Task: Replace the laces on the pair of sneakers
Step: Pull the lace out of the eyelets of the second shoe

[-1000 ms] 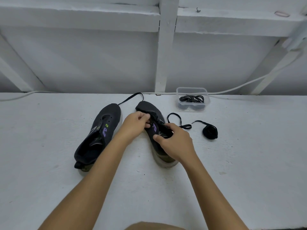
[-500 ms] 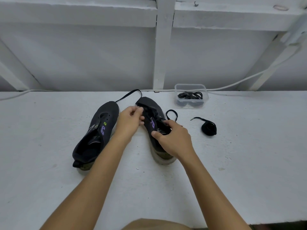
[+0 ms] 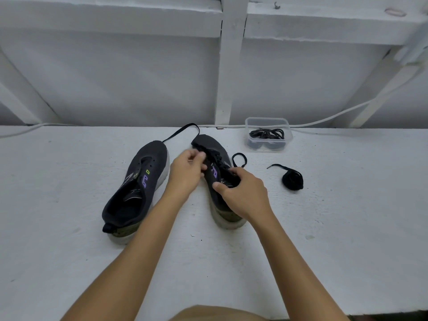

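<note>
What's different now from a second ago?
The lace right of the laced sneaker was drawn in toward the shoe, from a long strand to a short loop. Left hand and right hand stay on that sneaker. The other sneaker, coiled lace and box stayed put.

Two dark sneakers (image 3: 139, 188) side by side, right one (image 3: 217, 179) seemingly part-laced; coiled lace (image 3: 292, 180) nearby.

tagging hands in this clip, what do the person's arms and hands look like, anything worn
Both arms are bare from the bottom edge of the frame up to the wrists: no sleeves in view. The left hand and right hand wear no gloves, and no rings, watch, bands or markings show. Fingernails look short and unpainted. Nothing covers either forearm.
</note>
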`<state>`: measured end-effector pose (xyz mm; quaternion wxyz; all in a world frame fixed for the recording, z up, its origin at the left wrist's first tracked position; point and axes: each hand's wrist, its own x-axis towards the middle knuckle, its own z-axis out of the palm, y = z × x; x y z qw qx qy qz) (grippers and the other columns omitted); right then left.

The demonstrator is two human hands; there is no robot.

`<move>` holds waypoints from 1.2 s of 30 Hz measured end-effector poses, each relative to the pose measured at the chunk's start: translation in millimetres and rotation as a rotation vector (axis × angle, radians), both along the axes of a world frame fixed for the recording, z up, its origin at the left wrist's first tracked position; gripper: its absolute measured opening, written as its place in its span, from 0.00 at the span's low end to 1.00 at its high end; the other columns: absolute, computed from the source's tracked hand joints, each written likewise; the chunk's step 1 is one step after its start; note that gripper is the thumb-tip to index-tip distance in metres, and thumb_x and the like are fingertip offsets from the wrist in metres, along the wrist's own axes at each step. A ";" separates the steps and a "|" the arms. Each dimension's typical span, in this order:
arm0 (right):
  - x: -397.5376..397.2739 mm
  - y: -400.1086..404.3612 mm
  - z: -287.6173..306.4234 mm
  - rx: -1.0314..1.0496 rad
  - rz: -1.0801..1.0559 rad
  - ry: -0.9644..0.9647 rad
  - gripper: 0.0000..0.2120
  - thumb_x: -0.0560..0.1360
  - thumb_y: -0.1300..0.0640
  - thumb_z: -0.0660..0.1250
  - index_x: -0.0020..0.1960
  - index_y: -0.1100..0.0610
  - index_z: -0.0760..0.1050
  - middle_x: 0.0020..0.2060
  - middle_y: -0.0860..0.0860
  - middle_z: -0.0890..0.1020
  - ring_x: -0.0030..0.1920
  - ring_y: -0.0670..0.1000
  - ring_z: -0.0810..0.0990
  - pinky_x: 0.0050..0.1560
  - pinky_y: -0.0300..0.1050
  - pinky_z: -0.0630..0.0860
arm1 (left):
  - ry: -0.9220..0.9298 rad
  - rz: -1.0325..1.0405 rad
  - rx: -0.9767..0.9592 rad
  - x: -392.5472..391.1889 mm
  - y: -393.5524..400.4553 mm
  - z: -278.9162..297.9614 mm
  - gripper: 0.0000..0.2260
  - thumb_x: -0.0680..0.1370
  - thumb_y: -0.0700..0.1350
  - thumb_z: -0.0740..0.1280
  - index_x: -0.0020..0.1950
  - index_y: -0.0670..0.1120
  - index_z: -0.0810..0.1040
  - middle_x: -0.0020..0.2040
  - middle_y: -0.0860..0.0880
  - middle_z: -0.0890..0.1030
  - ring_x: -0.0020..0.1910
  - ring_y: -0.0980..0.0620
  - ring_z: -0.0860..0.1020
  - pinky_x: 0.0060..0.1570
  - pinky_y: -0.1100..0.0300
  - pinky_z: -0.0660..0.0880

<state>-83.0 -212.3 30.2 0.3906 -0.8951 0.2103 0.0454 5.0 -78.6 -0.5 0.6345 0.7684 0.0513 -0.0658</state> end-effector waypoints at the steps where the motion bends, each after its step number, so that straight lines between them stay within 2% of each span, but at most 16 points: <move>1: 0.0 0.5 -0.1 0.002 -0.001 0.001 0.27 0.73 0.40 0.72 0.69 0.45 0.74 0.61 0.44 0.81 0.60 0.49 0.78 0.54 0.43 0.70 | 0.022 0.132 -0.112 2.2 -1.9 1.3 0.06 0.83 0.46 0.64 0.54 0.45 0.78 0.38 0.50 0.81 0.31 0.60 0.78 0.42 0.59 0.79; 3: -0.1 1.2 -0.3 -0.004 0.000 0.006 0.27 0.73 0.40 0.71 0.70 0.45 0.73 0.63 0.45 0.80 0.62 0.50 0.78 0.57 0.44 0.72 | 0.056 0.295 -0.252 3.8 -3.5 1.7 0.04 0.84 0.45 0.63 0.52 0.46 0.76 0.39 0.49 0.79 0.28 0.62 0.78 0.43 0.57 0.80; 4: 0.0 1.5 -0.5 -0.007 -0.001 0.010 0.27 0.73 0.40 0.71 0.70 0.45 0.73 0.63 0.45 0.80 0.62 0.50 0.78 0.58 0.44 0.72 | 0.077 0.300 -0.260 3.1 -3.2 1.3 0.05 0.83 0.46 0.64 0.50 0.46 0.76 0.39 0.49 0.79 0.29 0.62 0.78 0.42 0.58 0.80; 8: 0.5 1.4 -1.2 -0.018 -0.007 0.010 0.25 0.73 0.41 0.71 0.69 0.45 0.74 0.62 0.44 0.81 0.61 0.50 0.78 0.57 0.44 0.72 | 0.235 0.010 -0.107 -9.8 2.8 1.2 0.14 0.79 0.56 0.70 0.48 0.45 0.80 0.39 0.49 0.81 0.35 0.54 0.79 0.41 0.59 0.80; 10: 0.6 1.7 -0.8 -0.026 -0.004 0.011 0.25 0.73 0.40 0.71 0.69 0.45 0.74 0.62 0.45 0.81 0.61 0.51 0.79 0.59 0.45 0.73 | 0.201 -0.129 -0.039 -16.0 6.3 -2.1 0.12 0.76 0.55 0.73 0.47 0.47 0.84 0.39 0.50 0.83 0.38 0.54 0.79 0.44 0.57 0.79; 13: 0.7 2.2 -1.0 -0.020 -0.003 0.012 0.26 0.73 0.40 0.71 0.69 0.44 0.74 0.62 0.45 0.81 0.61 0.51 0.79 0.61 0.47 0.74 | 0.082 -0.172 0.033 -14.9 6.6 -5.5 0.04 0.76 0.50 0.73 0.46 0.51 0.85 0.41 0.53 0.84 0.40 0.57 0.79 0.45 0.56 0.77; 15: 0.8 1.8 -0.7 -0.016 -0.007 0.008 0.26 0.73 0.40 0.71 0.69 0.44 0.74 0.62 0.45 0.81 0.60 0.51 0.79 0.61 0.48 0.75 | 0.030 -0.094 0.064 -10.2 2.8 -2.3 0.04 0.79 0.49 0.70 0.47 0.51 0.83 0.41 0.54 0.83 0.39 0.57 0.78 0.41 0.60 0.75; 18: 0.3 1.1 -0.3 -0.001 -0.004 0.006 0.27 0.73 0.40 0.71 0.70 0.45 0.74 0.62 0.44 0.80 0.61 0.50 0.78 0.61 0.48 0.74 | 0.029 0.327 -0.146 2.3 2.8 8.0 0.05 0.82 0.49 0.65 0.48 0.50 0.77 0.41 0.51 0.82 0.36 0.57 0.76 0.39 0.60 0.73; 20: -0.7 1.1 -0.3 0.004 -0.004 0.007 0.27 0.73 0.39 0.71 0.70 0.45 0.73 0.62 0.44 0.80 0.61 0.50 0.78 0.62 0.48 0.74 | 0.038 0.442 -0.198 5.4 8.6 11.9 0.06 0.82 0.50 0.63 0.50 0.49 0.76 0.41 0.50 0.80 0.35 0.58 0.76 0.39 0.60 0.75; 22: -0.6 1.4 -0.1 0.002 -0.004 0.007 0.27 0.73 0.40 0.71 0.70 0.45 0.73 0.63 0.44 0.80 0.62 0.50 0.78 0.63 0.49 0.74 | 0.082 0.305 -0.163 3.8 12.1 10.6 0.09 0.82 0.52 0.64 0.50 0.47 0.78 0.40 0.51 0.80 0.37 0.56 0.77 0.40 0.58 0.76; 26: 0.6 1.7 -0.5 -0.030 0.008 0.005 0.25 0.74 0.40 0.70 0.69 0.45 0.74 0.62 0.45 0.81 0.62 0.50 0.78 0.61 0.46 0.73 | 0.162 -0.126 -0.015 -13.1 8.7 1.3 0.14 0.78 0.57 0.70 0.46 0.47 0.83 0.38 0.50 0.81 0.38 0.55 0.78 0.43 0.56 0.78; 29: 0.5 2.1 -0.4 -0.033 0.009 0.004 0.25 0.74 0.40 0.70 0.69 0.45 0.74 0.61 0.45 0.81 0.61 0.50 0.78 0.59 0.45 0.72 | 0.030 -0.163 0.087 -15.0 2.8 -5.0 0.09 0.76 0.51 0.73 0.40 0.48 0.82 0.33 0.55 0.80 0.34 0.58 0.76 0.40 0.56 0.75; 31: 0.8 2.3 0.3 -0.020 0.000 0.001 0.24 0.74 0.40 0.71 0.68 0.45 0.75 0.60 0.45 0.81 0.60 0.50 0.78 0.60 0.46 0.74 | -0.030 -0.044 0.101 -10.4 0.1 -4.4 0.07 0.78 0.49 0.70 0.42 0.48 0.80 0.35 0.53 0.82 0.34 0.57 0.77 0.41 0.54 0.76; 34: 0.8 3.0 0.5 -0.008 -0.004 0.001 0.26 0.73 0.39 0.71 0.68 0.45 0.74 0.60 0.45 0.81 0.60 0.51 0.79 0.62 0.50 0.76 | 0.037 0.389 -0.143 0.3 2.6 -0.6 0.08 0.82 0.49 0.65 0.53 0.45 0.77 0.43 0.49 0.82 0.38 0.58 0.79 0.42 0.58 0.80; 35: 0.6 2.9 0.1 -0.010 -0.004 0.001 0.26 0.73 0.39 0.71 0.69 0.45 0.74 0.61 0.45 0.81 0.60 0.51 0.79 0.62 0.50 0.76 | 0.084 0.448 -0.208 0.7 4.5 -1.4 0.10 0.83 0.50 0.64 0.56 0.43 0.76 0.45 0.48 0.81 0.39 0.58 0.79 0.39 0.61 0.79; 36: 0.4 2.6 -0.1 -0.012 -0.003 0.001 0.26 0.73 0.40 0.71 0.69 0.45 0.74 0.61 0.45 0.81 0.60 0.51 0.79 0.62 0.50 0.76 | 0.145 0.414 -0.222 -1.1 6.2 -3.3 0.12 0.83 0.51 0.63 0.57 0.42 0.76 0.46 0.48 0.80 0.39 0.57 0.79 0.37 0.63 0.78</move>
